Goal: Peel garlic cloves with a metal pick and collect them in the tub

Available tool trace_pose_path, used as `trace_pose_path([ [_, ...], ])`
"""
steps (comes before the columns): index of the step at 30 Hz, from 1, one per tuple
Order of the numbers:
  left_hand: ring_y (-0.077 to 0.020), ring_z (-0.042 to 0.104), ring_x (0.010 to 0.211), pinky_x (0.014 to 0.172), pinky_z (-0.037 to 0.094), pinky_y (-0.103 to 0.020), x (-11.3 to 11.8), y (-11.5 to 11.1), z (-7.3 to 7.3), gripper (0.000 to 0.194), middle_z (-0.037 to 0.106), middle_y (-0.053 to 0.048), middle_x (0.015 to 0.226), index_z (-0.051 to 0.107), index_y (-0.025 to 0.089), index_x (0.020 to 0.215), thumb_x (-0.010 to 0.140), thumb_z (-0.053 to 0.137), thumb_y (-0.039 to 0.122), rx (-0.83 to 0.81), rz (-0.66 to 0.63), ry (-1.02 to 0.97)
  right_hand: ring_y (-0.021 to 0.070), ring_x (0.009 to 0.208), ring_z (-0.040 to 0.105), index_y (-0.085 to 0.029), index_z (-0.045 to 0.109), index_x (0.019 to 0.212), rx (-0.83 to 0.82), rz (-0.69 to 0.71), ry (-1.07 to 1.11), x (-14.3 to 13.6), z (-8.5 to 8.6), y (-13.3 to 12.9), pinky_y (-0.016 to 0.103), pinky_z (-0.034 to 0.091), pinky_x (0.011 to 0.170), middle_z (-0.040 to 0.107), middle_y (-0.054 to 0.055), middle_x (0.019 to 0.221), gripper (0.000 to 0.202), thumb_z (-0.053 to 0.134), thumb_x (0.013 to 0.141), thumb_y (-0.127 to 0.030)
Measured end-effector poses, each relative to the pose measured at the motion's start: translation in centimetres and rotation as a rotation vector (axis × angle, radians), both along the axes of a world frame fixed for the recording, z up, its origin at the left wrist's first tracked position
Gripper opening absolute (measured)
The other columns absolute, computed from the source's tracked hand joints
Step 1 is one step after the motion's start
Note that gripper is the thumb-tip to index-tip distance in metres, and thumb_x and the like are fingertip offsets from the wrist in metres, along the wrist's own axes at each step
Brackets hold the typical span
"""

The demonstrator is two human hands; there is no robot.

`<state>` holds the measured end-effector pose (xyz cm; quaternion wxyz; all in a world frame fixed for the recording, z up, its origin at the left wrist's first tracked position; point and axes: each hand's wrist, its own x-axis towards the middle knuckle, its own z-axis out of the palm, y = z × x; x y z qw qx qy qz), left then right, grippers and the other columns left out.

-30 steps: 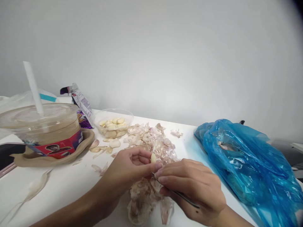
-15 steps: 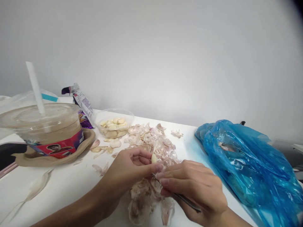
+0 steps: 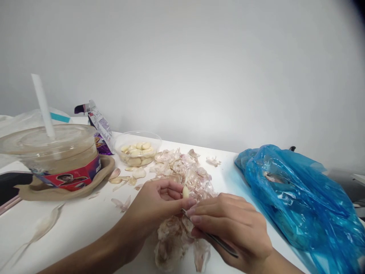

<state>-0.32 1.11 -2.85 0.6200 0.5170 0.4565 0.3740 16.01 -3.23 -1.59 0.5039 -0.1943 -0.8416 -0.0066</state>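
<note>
Between its thumb and fingers, my left hand [image 3: 155, 201] pinches a pale garlic clove [image 3: 185, 191]. My right hand [image 3: 234, 224] is closed around a thin metal tool [image 3: 219, 242], whose tip is at my left thumb, just below the clove. Under and behind both hands spreads a heap of papery garlic skins [image 3: 182, 167]. A clear round bowl [image 3: 155, 144] behind my left hand holds several peeled cloves [image 3: 139, 149]. Beside the bowl lie unpeeled cloves [image 3: 139, 173] and bits of skin.
At the left stands a large lidded drink cup [image 3: 68, 152] with a straw, in a cardboard holder [image 3: 42, 194]. Behind it leans a purple snack packet [image 3: 102, 133]. A blue plastic bag [image 3: 296, 201] fills the right side. A grey wall rises behind the white table [image 3: 94, 224].
My right hand and the metal tool have shifted very slightly to the left. My left hand keeps the clove in nearly the same place.
</note>
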Motion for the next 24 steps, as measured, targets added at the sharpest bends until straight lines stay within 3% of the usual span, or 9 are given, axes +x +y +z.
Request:
trace_pose_path([
  [12, -0.0108, 0.057, 0.060, 0.056, 0.044, -0.019, 0.11, -0.12, 0.32, 0.028, 0.061, 0.004, 0.059, 0.059, 0.016, 0.065, 0.054, 0.080, 0.030, -0.007, -0.020, 0.008, 0.0140, 0.080, 0.069, -0.006, 0.064, 0.089, -0.031, 0.013, 0.001, -0.01, 0.12, -0.19, 0.022, 0.057, 0.069, 0.073, 0.010, 0.078, 0.017, 0.057, 0.076, 0.000],
  [19, -0.0119, 0.057, 0.062, 0.057, 0.044, -0.020, 0.07, 0.07, -0.19, 0.023, 0.062, 0.003, 0.061, 0.062, 0.016, 0.070, 0.054, 0.079, 0.019, -0.004, 0.003, 0.010, 0.0160, 0.082, 0.069, -0.006, 0.063, 0.092, -0.022, 0.020, -0.021, 0.08, -0.11, -0.04, 0.025, 0.057, 0.067, 0.073, 0.011, 0.080, 0.020, 0.057, 0.074, 0.002],
  [24, -0.0126, 0.058, 0.064, 0.059, 0.045, -0.022, 0.01, 0.22, -0.42, 0.026, 0.063, 0.002, 0.063, 0.060, 0.015, 0.071, 0.054, 0.080, 0.019, 0.022, -0.022, 0.012, 0.0145, 0.070, 0.069, -0.007, 0.064, 0.089, -0.022, 0.003, 0.000, -0.08, -0.14, -0.14, 0.025, 0.057, 0.062, 0.073, 0.009, 0.076, 0.015, 0.059, 0.076, -0.001],
])
